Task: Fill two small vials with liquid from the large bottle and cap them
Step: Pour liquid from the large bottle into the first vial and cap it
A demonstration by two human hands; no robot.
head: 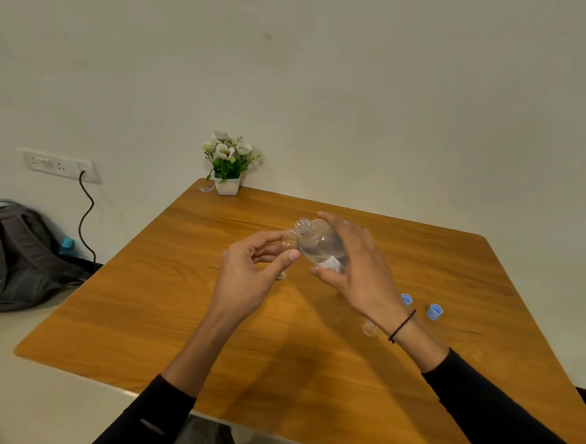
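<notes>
Above the wooden table point(309, 377): right hand point(360, 270) grips tilted large bottle point(317, 244), uncapped. Left hand point(247, 270) pinches small clear vial point(289, 237) at its mouth.

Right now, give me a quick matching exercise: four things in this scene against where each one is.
Things:
1. large bottle
2. small vial
3. blue caps
4. flower pot

Places:
A. far corner of the table
B. gripped in the right hand
C. on the table, right of the right wrist
D. pinched in the left hand

Pairs: 1-B, 2-D, 3-C, 4-A
</notes>
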